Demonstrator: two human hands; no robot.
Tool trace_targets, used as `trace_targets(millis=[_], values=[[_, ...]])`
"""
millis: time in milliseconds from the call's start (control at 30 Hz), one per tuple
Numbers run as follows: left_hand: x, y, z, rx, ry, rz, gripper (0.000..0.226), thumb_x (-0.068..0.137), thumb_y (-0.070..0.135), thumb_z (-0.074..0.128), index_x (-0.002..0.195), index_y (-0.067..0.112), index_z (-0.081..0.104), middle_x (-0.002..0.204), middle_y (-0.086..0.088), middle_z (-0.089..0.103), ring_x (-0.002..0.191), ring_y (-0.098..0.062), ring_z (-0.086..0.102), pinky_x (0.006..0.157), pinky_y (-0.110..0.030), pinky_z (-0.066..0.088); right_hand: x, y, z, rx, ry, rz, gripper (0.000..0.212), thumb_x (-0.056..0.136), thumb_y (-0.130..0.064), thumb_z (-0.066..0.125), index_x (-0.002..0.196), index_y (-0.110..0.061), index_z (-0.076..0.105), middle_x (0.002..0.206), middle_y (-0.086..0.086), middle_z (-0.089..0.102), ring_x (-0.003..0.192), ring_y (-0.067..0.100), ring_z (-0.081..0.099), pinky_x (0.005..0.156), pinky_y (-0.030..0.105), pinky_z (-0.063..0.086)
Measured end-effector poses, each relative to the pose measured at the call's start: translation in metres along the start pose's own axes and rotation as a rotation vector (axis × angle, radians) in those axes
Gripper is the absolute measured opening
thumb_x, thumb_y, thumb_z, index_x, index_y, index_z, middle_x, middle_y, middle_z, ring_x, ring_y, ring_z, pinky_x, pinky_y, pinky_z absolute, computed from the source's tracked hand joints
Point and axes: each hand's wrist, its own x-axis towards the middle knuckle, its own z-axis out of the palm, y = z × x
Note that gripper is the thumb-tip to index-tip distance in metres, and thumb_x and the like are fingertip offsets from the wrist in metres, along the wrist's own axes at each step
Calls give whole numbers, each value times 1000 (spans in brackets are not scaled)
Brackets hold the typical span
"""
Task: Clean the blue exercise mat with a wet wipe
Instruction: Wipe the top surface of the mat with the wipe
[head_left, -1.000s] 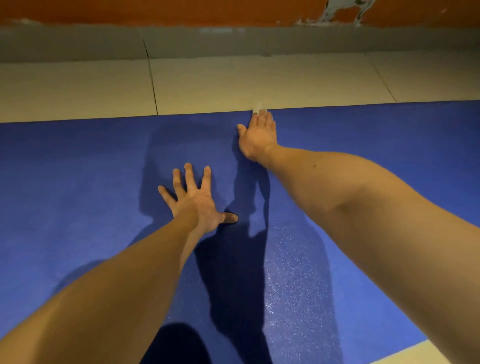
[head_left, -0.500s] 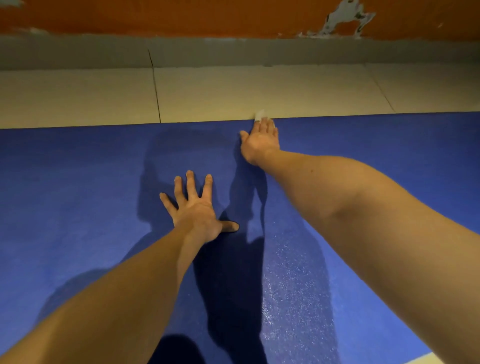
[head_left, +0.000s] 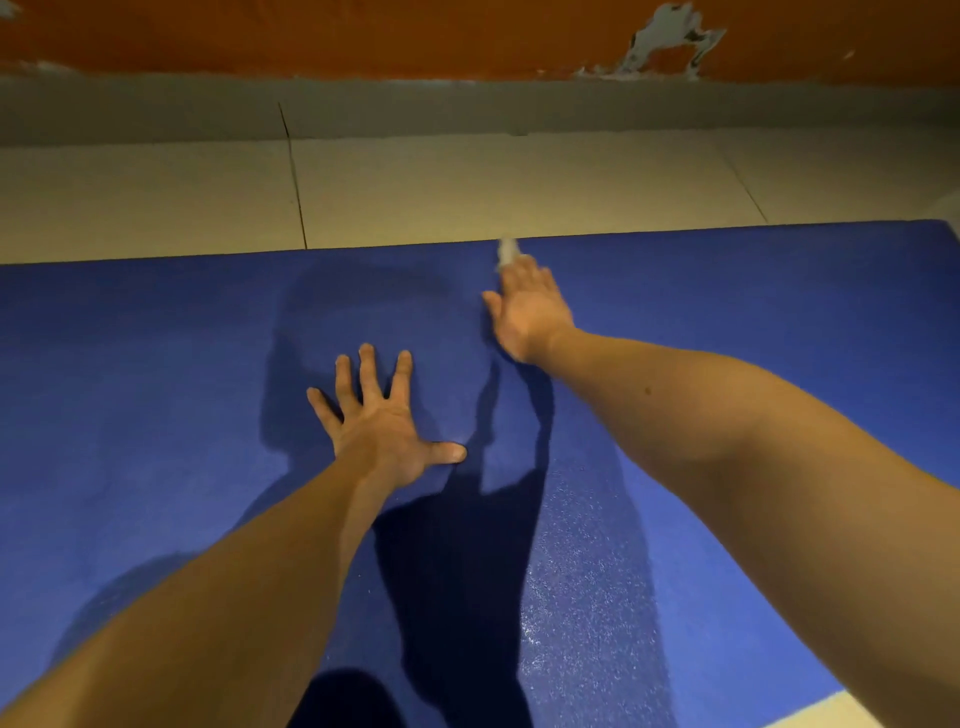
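left hand (head_left: 382, 426) is planted flat on the blue exercise mat (head_left: 156, 415), fingers fanned wide and straight, thumb pointing off to the right, gripping nothing. right hand (head_left: 530, 306) is stretched far forward, fingers straight and close together, pressed flat down on the wet wipe (head_left: 508, 252) - only a small white scrap of it shows, poking out past the fingertips. that scrap sits right at the mat's far edge, where the blue meets the pale tiled floor (head_left: 467, 192). the mat fills the lower part of the view, lying flat on the tiles. a glistening damp streak (head_left: 587, 597) runs along the mat under the right forearm, toward the near edge. dark shadows of both arms fall between the hands. beyond the tiles - a grey skirting band (head_left: 156, 111) and above it an orange wall (head_left: 363, 36) with a patch of peeled paint at upper right.
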Motion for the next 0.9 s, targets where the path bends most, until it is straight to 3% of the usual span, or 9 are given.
trace_targets(millis=[100, 167, 267, 433, 533, 600, 700, 767, 900], values=[[0, 0, 1, -9, 6, 4, 137, 59, 92, 60, 152, 39, -26, 157, -4, -40, 144, -36, -36, 115, -67, -11, -4, 11, 1, -2, -38, 158, 70, 108, -44, 21, 160, -4, -3, 169, 9, -12, 156, 27, -6, 127, 41, 1], [0, 1, 1, -9, 8, -3, 137, 58, 92, 59, 152, 39, -25, 157, -3, -40, 144, -35, -35, 115, -67, -11, -9, -16, 8, 90, 32, 142, 72, 107, -40, 27, 159, 0, -2, 169, 14, -6, 155, 33, 1, 127, 41, 5], [1, 1, 2, -2, 10, -8, 138, 58, 93, 59, 152, 39, -27, 157, -3, -41, 144, -35, -35, 116, -67, -10, -30, -62, 23, 212, 85, -31, 72, 104, -33, 40, 159, 0, 9, 164, 19, 19, 151, 35, 18, 125, 40, 16], [2, -2, 6, 3, 35, 4, 138, 56, 96, 55, 152, 39, -26, 158, -3, -39, 145, -35, -34, 116, -67, -11, -56, -61, 30, 99, -47, -435, 64, 108, -35, 27, 162, -11, 3, 170, 3, 4, 156, 22, 5, 127, 39, 10], [2, -3, 6, 0, 40, 11, 138, 55, 96, 55, 152, 39, -26, 158, -3, -38, 145, -35, -34, 116, -66, -11, -48, -18, 15, 72, -17, -204, 67, 107, -34, 32, 162, -20, -3, 170, 0, 8, 154, 22, 11, 125, 39, 14], [1, -4, 7, -1, 44, 12, 138, 56, 96, 56, 152, 39, -25, 159, -3, -37, 145, -35, -34, 115, -67, -13, -49, 2, 7, 42, -22, 7, 66, 108, -35, 27, 162, -15, -4, 170, 2, -2, 156, 22, 2, 126, 39, 7], [0, -3, 7, -7, 44, 11, 139, 56, 94, 58, 153, 38, -24, 159, -3, -37, 145, -35, -34, 115, -67, -13, -57, -30, 14, 97, 0, 180, 67, 109, -37, 24, 160, -3, -3, 169, 6, -13, 156, 27, -6, 127, 39, 1], [-1, -2, 6, -4, 51, 17, 139, 56, 94, 59, 154, 38, -23, 159, -4, -36, 146, -35, -33, 115, -68, -12, -66, -68, 23, 178, 10, 164, 68, 108, -36, 27, 159, -1, -1, 169, 10, -9, 155, 30, -6, 126, 40, 1], [-6, -5, 7, 18, 87, 32, 137, 54, 98, 52, 154, 39, -21, 161, -2, -32, 148, -32, -29, 117, -64, -11, -94, -89, 34, 82, -50, -110, 65, 109, -33, 24, 160, -4, -3, 169, 8, -11, 156, 24, -10, 126, 35, -5]])
